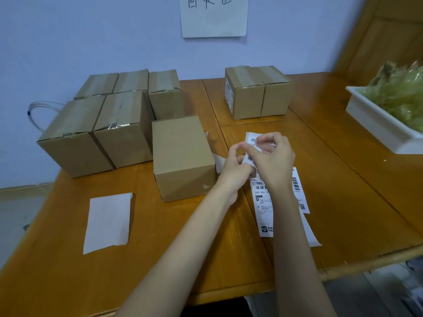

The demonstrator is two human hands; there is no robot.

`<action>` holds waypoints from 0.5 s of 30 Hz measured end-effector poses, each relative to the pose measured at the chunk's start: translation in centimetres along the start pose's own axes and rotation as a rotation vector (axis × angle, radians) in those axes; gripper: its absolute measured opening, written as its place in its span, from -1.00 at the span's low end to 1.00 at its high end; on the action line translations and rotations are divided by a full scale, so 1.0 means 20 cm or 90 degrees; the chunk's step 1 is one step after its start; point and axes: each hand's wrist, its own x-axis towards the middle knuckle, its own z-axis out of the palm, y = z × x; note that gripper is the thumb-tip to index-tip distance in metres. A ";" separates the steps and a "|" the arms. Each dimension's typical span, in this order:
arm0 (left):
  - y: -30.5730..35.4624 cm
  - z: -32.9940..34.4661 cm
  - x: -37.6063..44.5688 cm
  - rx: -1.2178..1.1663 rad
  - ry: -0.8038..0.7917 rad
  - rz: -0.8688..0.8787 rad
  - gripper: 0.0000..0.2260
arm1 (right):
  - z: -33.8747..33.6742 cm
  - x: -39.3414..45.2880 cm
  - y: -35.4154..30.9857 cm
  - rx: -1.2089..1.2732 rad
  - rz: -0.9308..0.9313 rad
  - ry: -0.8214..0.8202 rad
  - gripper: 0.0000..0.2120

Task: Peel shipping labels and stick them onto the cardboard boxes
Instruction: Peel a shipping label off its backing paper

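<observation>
Both hands pinch one label [251,145] above the tabletop [343,202], just right of the nearest box [180,156]: left hand [233,165] at its 9 o'clock edge, right hand [272,161] at 3 o'clock. Thin and floppy, it looks likely to curl and self-stick; best held by a corner

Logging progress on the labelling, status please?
Left hand and right hand both pinch one shipping label, peeling. Nearest box unlabelled. Nothing in the way.
</observation>
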 end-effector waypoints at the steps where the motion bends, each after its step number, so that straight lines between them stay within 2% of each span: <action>1: 0.01 0.00 0.00 -0.013 -0.013 -0.002 -0.38 | -0.01 0.00 0.00 0.026 0.019 -0.012 -0.73; 6: 0.03 0.00 0.02 -0.070 -0.006 0.005 -0.40 | -0.04 -0.01 -0.01 0.133 0.089 -0.059 -0.76; 11: 0.03 -0.02 0.05 -0.211 -0.013 -0.005 -0.42 | -0.05 0.00 -0.02 0.233 0.139 -0.050 -0.78; 15: 0.06 -0.01 0.07 -0.111 -0.007 0.007 -0.80 | -0.05 0.01 -0.02 0.265 0.153 -0.039 -0.90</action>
